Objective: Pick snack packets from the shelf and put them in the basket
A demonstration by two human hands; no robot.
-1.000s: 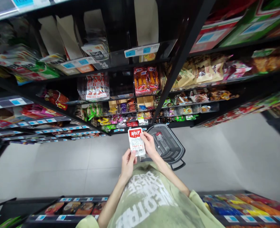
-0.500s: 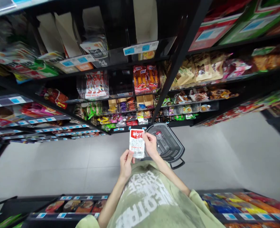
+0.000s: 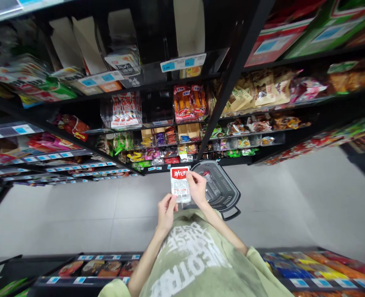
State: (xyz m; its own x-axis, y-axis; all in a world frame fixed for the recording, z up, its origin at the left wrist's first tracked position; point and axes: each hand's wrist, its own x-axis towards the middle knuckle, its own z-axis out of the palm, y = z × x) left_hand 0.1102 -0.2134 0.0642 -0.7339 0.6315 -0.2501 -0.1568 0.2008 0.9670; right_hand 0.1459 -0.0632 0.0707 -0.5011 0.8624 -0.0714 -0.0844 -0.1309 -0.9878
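Observation:
Between my hands is a small white snack packet (image 3: 180, 184) with a red top and rows of fine print. My left hand (image 3: 166, 209) pinches its lower left corner between thumb and fingers. Higher up, my right hand (image 3: 197, 187) grips its right edge, the thumb lying over the front near the red part. The packet is tilted slightly, its printed face toward me. Just beyond my right hand a grey shopping basket (image 3: 228, 187) stands on the floor, and a small red-and-clear package (image 3: 206, 176) lies inside it.
Ahead, a dark shelf rack holds red snack bags (image 3: 189, 103), white-and-red packets (image 3: 125, 110) and brown paper-like bags (image 3: 264, 88). Low shelves behind me carry round packaged foods (image 3: 92, 268) and colourful bags (image 3: 315, 264). Grey tiled floor (image 3: 133, 222) runs between them.
The packet has shifted slightly up and right and is tilted a little differently. Both hands moved with it and keep hold. The basket stays where it was.

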